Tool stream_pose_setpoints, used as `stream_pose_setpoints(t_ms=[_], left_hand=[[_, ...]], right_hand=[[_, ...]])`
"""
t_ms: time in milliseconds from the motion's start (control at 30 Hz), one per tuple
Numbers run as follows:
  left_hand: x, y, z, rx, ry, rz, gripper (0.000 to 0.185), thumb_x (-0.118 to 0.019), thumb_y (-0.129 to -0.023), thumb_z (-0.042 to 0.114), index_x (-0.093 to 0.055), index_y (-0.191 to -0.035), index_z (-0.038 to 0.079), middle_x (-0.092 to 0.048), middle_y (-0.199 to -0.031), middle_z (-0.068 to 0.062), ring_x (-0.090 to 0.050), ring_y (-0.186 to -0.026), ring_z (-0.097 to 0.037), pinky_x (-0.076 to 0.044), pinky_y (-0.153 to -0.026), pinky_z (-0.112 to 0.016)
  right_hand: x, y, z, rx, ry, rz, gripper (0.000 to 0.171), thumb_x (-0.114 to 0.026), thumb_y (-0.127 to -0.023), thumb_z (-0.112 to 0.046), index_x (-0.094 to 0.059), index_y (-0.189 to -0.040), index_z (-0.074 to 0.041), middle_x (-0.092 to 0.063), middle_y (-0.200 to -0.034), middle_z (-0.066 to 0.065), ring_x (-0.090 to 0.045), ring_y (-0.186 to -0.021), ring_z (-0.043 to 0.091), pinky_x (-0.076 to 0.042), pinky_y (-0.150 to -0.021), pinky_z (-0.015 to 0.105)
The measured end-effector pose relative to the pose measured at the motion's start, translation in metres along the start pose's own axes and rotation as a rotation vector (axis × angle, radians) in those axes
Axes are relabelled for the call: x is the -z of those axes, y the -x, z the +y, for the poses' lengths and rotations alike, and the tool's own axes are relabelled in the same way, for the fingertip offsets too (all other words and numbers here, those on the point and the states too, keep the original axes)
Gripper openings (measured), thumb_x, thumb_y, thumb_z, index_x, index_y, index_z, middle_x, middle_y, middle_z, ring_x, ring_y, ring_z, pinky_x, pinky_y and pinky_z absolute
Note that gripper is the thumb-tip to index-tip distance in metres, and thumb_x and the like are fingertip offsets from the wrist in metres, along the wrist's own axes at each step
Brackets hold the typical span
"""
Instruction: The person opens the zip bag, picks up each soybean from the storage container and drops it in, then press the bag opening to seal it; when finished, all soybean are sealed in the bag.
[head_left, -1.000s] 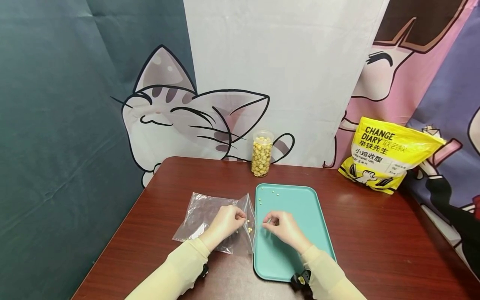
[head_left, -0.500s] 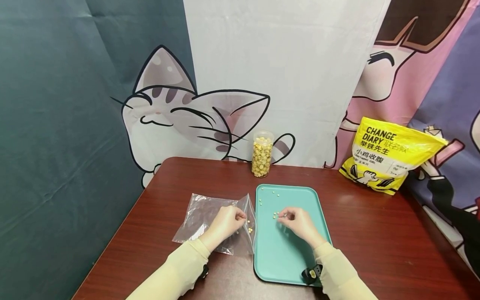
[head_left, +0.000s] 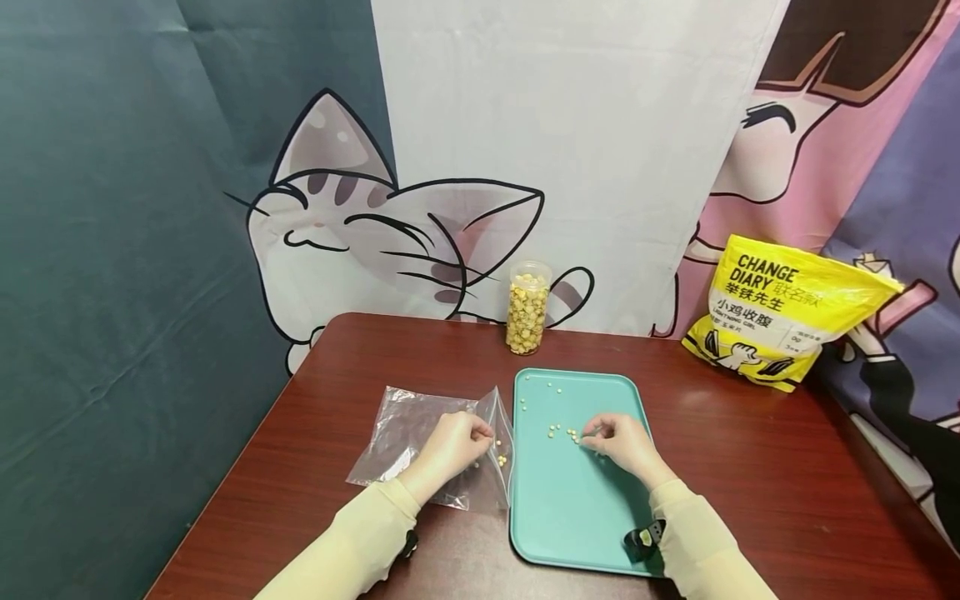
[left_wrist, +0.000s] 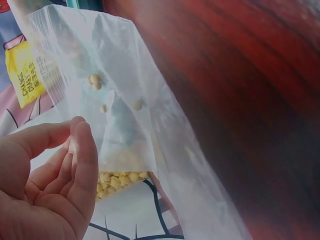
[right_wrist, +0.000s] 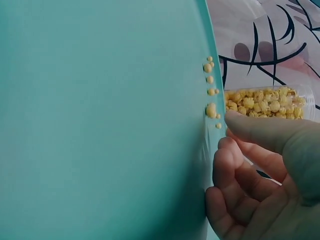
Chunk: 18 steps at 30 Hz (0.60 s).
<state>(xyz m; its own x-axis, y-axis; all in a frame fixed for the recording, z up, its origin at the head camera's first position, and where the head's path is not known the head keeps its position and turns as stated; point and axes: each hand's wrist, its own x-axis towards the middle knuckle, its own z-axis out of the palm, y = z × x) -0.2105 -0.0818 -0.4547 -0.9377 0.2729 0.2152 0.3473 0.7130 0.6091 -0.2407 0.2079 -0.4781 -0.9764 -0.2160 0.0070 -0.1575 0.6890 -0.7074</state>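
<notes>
My left hand (head_left: 452, 443) pinches the edge of a clear zip bag (head_left: 405, 421) lying on the table, its mouth turned toward the tray. A few small round yellow pieces (left_wrist: 95, 81) show inside the bag in the left wrist view. My right hand (head_left: 627, 448) is low over the teal tray (head_left: 562, 517), fingertips right by a loose cluster of similar round pieces (head_left: 573, 435). In the right wrist view its fingers curl loosely, with a gap between thumb and index finger, and round pieces (right_wrist: 211, 110) sit just beyond the thumb tip.
Behind the tray stands a clear jar (head_left: 528, 310) of yellow popcorn-like snack. A yellow pouch (head_left: 780, 312) leans at the back right. More tiny pieces (head_left: 550, 385) lie near the tray's far left corner. A cartoon cloth hangs behind the brown table (head_left: 765, 492).
My right hand has moved right across the tray, away from the bag's mouth, uncovering round pieces on the tray. The left hand stays on the bag.
</notes>
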Motion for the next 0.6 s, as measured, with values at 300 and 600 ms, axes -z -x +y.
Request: stream_pose_setpoints(t_ms=[300, 600], left_hand=[[0.0, 0.001, 0.0, 0.005, 0.005, -0.002, 0.01, -0.065, -0.075, 0.007, -0.074, -0.078, 0.009, -0.064, -0.065, 0.006, -0.05, -0.056, 0.001, -0.044, -0.056, -0.018], [0.001, 0.002, 0.0, -0.012, -0.015, 0.011, 0.009, -0.065, -0.075, 0.007, -0.074, -0.077, 0.009, -0.064, -0.065, 0.006, -0.051, -0.059, 0.0, -0.044, -0.057, -0.018]], right_hand=[[-0.01, -0.003, -0.006, -0.026, 0.096, 0.003, 0.01, -0.076, -0.077, -0.013, -0.067, -0.081, -0.01, -0.052, -0.066, 0.0, -0.045, -0.06, 0.015, -0.038, -0.055, 0.029], [-0.012, -0.003, -0.013, -0.061, 0.129, -0.008, 0.01, -0.075, -0.078, -0.013, -0.066, -0.079, -0.011, -0.056, -0.07, -0.001, -0.047, -0.062, 0.014, -0.04, -0.055, 0.028]])
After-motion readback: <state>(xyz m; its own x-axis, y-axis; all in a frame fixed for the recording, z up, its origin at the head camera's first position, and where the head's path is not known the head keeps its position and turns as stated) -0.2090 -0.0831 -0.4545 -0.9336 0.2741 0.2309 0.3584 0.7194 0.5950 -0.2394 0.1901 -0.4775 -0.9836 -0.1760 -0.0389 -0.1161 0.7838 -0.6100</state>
